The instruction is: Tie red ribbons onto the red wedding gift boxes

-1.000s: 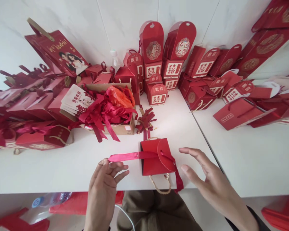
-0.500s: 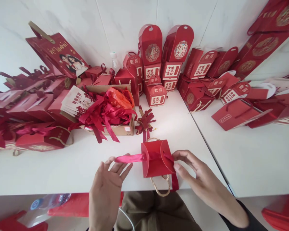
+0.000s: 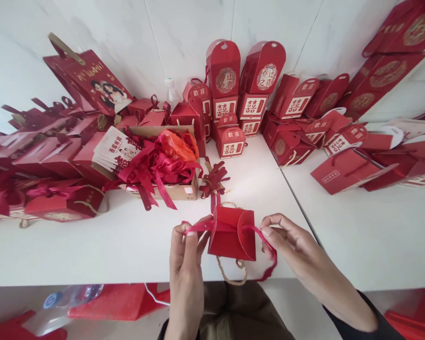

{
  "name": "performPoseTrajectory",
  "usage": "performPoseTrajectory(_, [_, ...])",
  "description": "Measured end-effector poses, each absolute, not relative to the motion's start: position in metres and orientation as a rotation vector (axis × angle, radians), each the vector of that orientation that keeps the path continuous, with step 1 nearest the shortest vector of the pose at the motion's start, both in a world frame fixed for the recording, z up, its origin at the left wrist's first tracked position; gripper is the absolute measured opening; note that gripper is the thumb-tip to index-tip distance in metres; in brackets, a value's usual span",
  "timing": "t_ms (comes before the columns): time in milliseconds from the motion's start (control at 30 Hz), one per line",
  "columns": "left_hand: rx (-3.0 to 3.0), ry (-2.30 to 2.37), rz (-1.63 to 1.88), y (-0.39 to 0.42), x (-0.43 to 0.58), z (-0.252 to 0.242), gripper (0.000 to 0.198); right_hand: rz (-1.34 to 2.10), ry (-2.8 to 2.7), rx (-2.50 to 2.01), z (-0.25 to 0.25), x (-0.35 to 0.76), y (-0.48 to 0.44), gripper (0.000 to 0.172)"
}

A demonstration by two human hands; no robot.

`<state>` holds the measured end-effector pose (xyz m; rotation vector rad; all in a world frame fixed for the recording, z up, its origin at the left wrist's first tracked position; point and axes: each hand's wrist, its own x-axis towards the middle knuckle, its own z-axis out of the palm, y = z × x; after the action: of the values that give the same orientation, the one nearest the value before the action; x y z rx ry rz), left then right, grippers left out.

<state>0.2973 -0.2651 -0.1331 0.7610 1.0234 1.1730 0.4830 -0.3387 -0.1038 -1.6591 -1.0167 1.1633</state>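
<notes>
A small red gift box [image 3: 230, 241] with rounded flaps sits near the table's front edge. A pinkish-red ribbon [image 3: 222, 226] runs through the holes in its flaps and comes out on both sides. On the left, my left hand [image 3: 188, 252] pinches one ribbon end between thumb and fingers, its fingertips close to the box. My right hand [image 3: 292, 243] pinches the other length just right of the box, and the tail curls down below it. Gold rope handles [image 3: 232, 279] stick out at the front and back of the box.
Behind the box lie dark red strap pieces [image 3: 215, 179]. A cardboard box [image 3: 163, 192] of ribbons and an orange bag stands left of them. Rows of red gift boxes [image 3: 63, 205] fill the left side, with more stacked boxes [image 3: 230, 141] at the wall. A seam divides the tabletop on the right.
My left hand has moved right and closed on the left ribbon end. My right hand now pinches the right-hand length, which has been drawn out from the box to the right.
</notes>
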Motion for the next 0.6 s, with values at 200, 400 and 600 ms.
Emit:
performPoseTrajectory(200, [0.605, 1.091, 1.32, -0.248, 0.282, -0.125, 0.019, 1.349, -1.048, -1.58, -0.096, 0.489, -0.336, 0.039])
performPoseTrajectory(400, [0.776, 1.354, 1.253, -0.239, 0.255, -0.129, 0.037, 1.232, -1.151, -1.81, -0.093, 0.499, -0.344, 0.035])
performPoseTrajectory(600, [1.131, 1.439, 0.85, -0.281, 0.27, -0.131, 0.044, 1.212, -1.176, -1.885, -0.103, 0.506, -0.355, 0.034])
